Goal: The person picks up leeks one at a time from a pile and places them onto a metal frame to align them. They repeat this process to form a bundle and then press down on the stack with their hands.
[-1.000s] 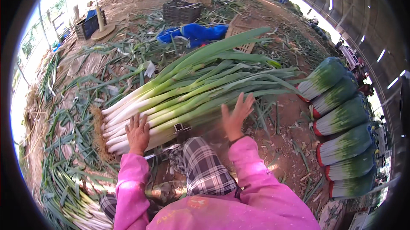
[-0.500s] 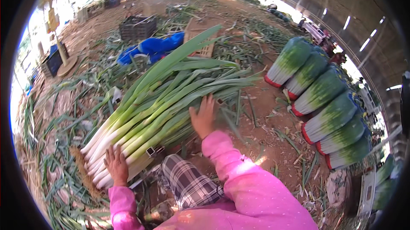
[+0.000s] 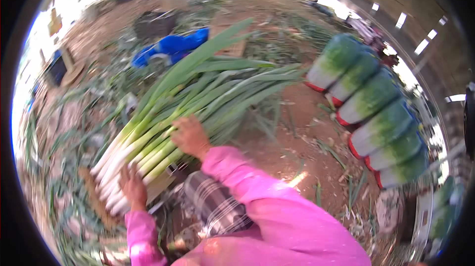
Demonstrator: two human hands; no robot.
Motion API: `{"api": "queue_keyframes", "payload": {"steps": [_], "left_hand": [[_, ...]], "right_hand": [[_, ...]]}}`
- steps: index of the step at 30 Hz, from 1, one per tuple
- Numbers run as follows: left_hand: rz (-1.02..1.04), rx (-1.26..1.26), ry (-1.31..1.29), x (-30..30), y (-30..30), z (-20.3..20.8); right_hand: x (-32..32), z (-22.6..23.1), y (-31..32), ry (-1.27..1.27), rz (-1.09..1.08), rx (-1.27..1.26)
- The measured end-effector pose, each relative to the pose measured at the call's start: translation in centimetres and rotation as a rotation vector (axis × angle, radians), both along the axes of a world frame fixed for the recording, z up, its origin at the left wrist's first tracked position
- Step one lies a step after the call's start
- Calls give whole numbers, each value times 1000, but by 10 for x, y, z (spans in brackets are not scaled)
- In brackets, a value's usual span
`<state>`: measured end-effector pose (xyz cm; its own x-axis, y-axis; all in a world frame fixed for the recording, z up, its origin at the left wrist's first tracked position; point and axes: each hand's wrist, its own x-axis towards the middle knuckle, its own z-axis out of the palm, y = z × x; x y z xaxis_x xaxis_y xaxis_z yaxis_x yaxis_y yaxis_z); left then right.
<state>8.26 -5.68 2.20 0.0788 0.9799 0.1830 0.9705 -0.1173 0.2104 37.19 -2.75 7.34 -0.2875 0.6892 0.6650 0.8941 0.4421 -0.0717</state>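
A pile of leeks lies slantwise in front of me, white root ends at the lower left and green leaves fanning to the upper right. My left hand rests on the white stalks near the roots, its fingers apart and holding nothing. Over the pale green middle of the stalks is my right hand, its fingers spread and slightly bent on top of them. Motion smears it a little, but nothing shows in its grasp. A small metal part shows beneath the stalks, beside my knee.
Several bagged leek bundles with red bottoms stand in a row at the right. Beyond the pile are a blue cloth or bag, a dark crate and a tan crate. Loose leaves litter the ground.
My right hand has moved left and nearer, from the leafy part of the leeks to the middle of the stalks. My left hand has stayed near the root ends.
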Motion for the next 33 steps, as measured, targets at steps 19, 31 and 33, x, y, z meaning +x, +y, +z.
{"api": "queue_keyframes", "payload": {"steps": [19,31,33], "left_hand": [[291,-23,-162,-54,-4,-30],[272,-95,-281,-62,-3,-12],[237,-304,-426,-75,11,-3]], "right_hand": [[0,-7,-11,-75,66,9],[-7,0,-4,-115,-18,74],[-6,-2,-3,-122,-24,100]]}}
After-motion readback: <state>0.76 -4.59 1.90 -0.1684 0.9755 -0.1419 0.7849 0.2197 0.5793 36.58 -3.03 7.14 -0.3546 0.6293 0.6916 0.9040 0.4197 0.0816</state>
